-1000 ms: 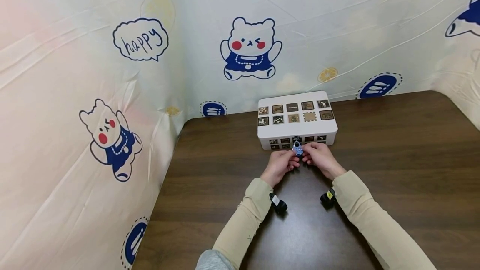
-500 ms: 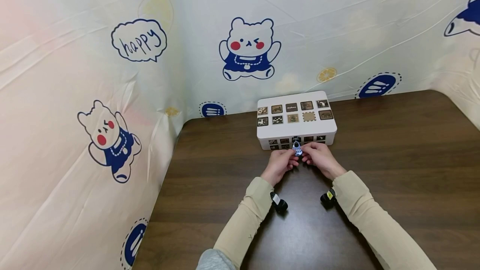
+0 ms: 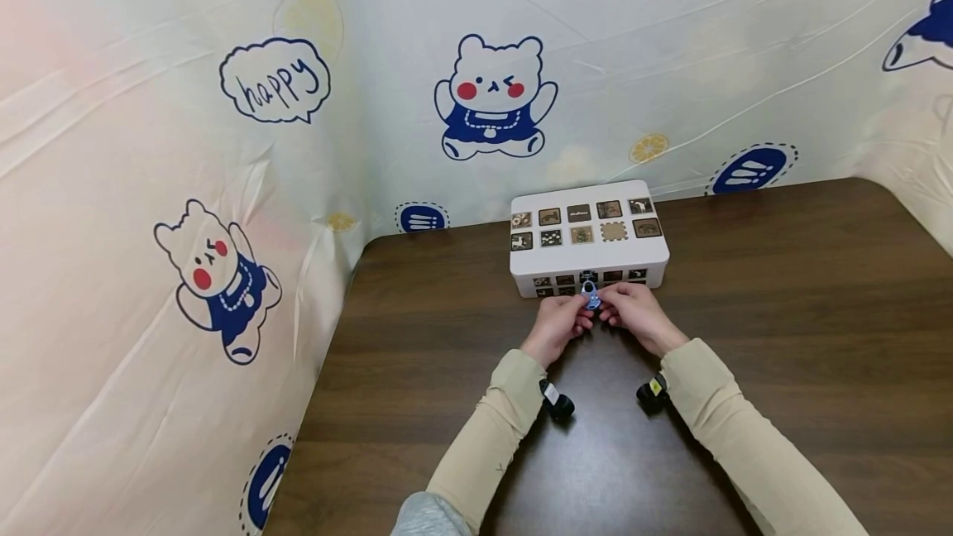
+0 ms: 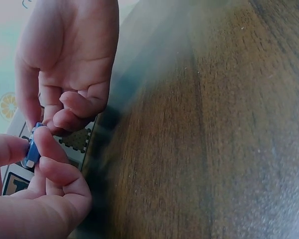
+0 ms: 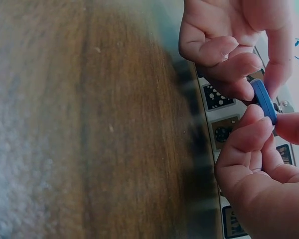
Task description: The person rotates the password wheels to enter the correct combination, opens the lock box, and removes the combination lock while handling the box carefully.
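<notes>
A small blue padlock (image 3: 591, 296) hangs at the clasp on the front of a white tin box (image 3: 588, 259), its shackle loop pointing up toward the clasp. My left hand (image 3: 554, 327) pinches the padlock's left side between thumb and fingertips. From the other side my right hand (image 3: 636, 314) pinches it too. Close up in the left wrist view, the padlock (image 4: 33, 153) sits between the thumb and curled fingers. The right wrist view shows the blue edge of its body (image 5: 265, 103), with fingertips of both hands around it.
Small dark and brown picture tiles are printed on the box's lid and front. The box stands near the back of a dark wooden table (image 3: 782, 288), close to a cartoon-printed cloth (image 3: 387, 89). Black wrist cameras sit at both cuffs.
Both hands stay at the padlock and keep their pinch. The padlock's face tilts slightly between frames, and the left wrist shifts a little to the right. The box stays put.
</notes>
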The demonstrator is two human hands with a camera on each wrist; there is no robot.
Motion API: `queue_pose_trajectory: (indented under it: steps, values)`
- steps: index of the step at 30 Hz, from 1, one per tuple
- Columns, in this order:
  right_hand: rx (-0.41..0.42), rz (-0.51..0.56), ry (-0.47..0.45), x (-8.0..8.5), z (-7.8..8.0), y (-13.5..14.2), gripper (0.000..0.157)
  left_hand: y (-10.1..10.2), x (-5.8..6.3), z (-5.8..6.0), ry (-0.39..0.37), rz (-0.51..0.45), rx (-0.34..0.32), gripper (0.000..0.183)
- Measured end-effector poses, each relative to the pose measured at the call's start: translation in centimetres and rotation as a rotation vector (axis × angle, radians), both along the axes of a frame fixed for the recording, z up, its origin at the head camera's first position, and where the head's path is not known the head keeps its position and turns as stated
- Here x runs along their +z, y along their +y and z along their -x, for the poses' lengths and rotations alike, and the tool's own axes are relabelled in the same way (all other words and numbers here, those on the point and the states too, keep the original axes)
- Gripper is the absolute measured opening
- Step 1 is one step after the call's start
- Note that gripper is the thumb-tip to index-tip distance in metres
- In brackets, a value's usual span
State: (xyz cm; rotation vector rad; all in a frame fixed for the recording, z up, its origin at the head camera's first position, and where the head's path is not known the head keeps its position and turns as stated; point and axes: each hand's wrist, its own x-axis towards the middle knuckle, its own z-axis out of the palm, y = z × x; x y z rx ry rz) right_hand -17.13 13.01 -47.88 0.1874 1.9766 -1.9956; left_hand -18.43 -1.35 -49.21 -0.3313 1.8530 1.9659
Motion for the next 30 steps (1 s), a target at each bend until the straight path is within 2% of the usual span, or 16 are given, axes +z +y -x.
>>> queue_pose_trajectory:
  steps: [21,30]
  values:
    - [0.003,-0.012,0.014,-0.13,0.08,-0.08,0.031,-0.03,0.23,-0.09,0.027,0.035,-0.023,0.017]
    - [0.005,-0.017,0.02,-0.15,0.07,-0.12,0.032,-0.08,0.25,-0.23,0.019,0.017,-0.014,0.017]
